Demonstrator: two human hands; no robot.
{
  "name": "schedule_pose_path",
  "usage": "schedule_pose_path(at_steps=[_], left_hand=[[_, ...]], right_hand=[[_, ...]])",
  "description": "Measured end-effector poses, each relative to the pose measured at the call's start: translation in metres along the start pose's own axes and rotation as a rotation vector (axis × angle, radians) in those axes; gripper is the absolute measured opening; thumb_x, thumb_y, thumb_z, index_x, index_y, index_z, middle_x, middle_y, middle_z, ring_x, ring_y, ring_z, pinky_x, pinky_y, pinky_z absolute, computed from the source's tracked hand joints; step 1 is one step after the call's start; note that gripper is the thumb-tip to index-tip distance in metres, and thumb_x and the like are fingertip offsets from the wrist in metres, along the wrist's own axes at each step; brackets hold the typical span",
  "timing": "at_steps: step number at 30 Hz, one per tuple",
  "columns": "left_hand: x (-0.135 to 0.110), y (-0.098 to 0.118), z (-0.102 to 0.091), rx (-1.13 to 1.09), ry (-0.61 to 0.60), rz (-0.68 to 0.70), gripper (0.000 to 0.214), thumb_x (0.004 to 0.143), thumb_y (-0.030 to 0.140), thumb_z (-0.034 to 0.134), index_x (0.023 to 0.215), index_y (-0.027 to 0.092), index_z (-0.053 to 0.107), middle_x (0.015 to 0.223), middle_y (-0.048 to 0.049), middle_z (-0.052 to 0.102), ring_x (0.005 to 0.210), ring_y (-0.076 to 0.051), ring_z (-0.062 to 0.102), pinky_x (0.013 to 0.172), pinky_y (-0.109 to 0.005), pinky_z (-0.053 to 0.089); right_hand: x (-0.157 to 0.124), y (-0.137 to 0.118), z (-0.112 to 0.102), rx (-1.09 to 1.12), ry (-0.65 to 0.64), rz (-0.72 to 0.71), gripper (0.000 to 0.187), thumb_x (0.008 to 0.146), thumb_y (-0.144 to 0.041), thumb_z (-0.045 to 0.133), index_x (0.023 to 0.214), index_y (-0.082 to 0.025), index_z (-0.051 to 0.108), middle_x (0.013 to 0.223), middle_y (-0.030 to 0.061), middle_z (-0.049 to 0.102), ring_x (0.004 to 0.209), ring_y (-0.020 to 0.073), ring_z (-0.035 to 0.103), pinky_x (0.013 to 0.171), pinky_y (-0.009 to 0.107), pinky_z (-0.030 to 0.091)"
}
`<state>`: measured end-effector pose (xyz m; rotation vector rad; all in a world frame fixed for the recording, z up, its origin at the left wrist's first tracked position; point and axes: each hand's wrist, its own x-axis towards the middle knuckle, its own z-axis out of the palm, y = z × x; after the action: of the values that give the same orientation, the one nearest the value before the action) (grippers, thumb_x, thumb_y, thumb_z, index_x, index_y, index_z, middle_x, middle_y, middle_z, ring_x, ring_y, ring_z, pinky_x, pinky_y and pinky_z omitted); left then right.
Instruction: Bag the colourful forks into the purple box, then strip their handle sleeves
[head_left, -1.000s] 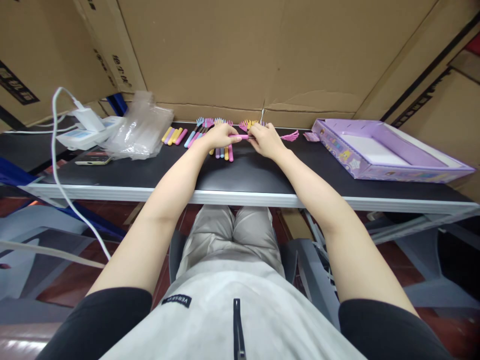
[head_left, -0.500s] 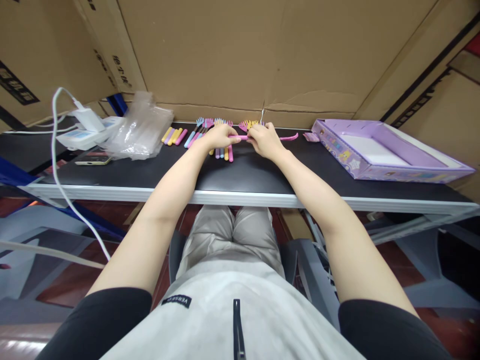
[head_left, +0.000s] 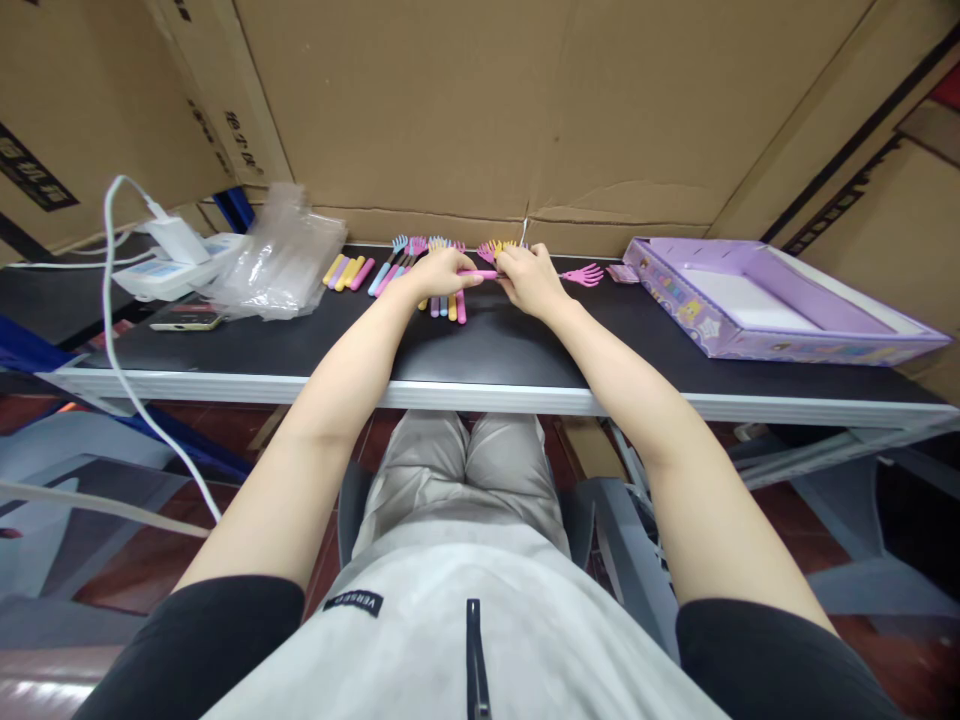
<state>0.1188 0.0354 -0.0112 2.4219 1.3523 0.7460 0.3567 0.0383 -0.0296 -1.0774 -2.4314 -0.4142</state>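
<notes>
Both my hands meet at the far middle of the black table (head_left: 495, 350). My left hand (head_left: 442, 273) is closed on the handle end of a pink hand-shaped stick (head_left: 480, 273) lying crosswise. My right hand (head_left: 531, 280) pinches the same stick farther along, and its pink claw end (head_left: 583, 273) pokes out to the right of that hand. Under and behind the hands lies a row of several coloured sticks (head_left: 448, 308), pink, blue, yellow and purple, with claw heads (head_left: 409, 243) toward the cardboard.
A shallow purple box tray (head_left: 750, 300) stands at the right. Loose coloured handles (head_left: 349, 272) and a pile of clear plastic bags (head_left: 281, 260) lie at the left, beside a white charger with cable (head_left: 176, 240) and a phone (head_left: 184, 320). Cardboard walls (head_left: 480, 110) close the back.
The pink stick has turned in my fingers: its claw end at the right showed edge-on half a second ago and now shows spread flat. My hands have stayed in place.
</notes>
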Motion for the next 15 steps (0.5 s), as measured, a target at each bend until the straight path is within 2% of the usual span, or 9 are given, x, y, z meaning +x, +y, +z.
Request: schedule_pose_path(at_steps=[8, 15], left_hand=[[-0.0023, 0.0066, -0.0024, -0.038, 0.01, -0.04, 0.035, 0.095, 0.05, 0.081, 0.076, 0.02, 0.075, 0.059, 0.0018, 0.053, 0.075, -0.021, 0.051, 0.075, -0.037, 0.033], [-0.0015, 0.0072, -0.0023, -0.034, 0.026, 0.001, 0.043, 0.094, 0.059, 0.079, 0.074, 0.022, 0.073, 0.053, 0.0034, 0.048, 0.068, -0.02, 0.048, 0.071, -0.037, 0.033]], right_hand=[[0.0014, 0.0059, 0.0053, 0.011, 0.013, 0.024, 0.024, 0.107, -0.018, 0.052, 0.126, -0.02, 0.066, 0.12, 0.0176, 0.077, 0.116, 0.0381, 0.067, 0.113, 0.057, 0.041], [0.0026, 0.0032, 0.0039, -0.033, 0.011, 0.054, 0.031, 0.107, -0.015, 0.049, 0.133, -0.017, 0.065, 0.128, 0.0212, 0.076, 0.123, 0.0402, 0.066, 0.113, 0.057, 0.042]])
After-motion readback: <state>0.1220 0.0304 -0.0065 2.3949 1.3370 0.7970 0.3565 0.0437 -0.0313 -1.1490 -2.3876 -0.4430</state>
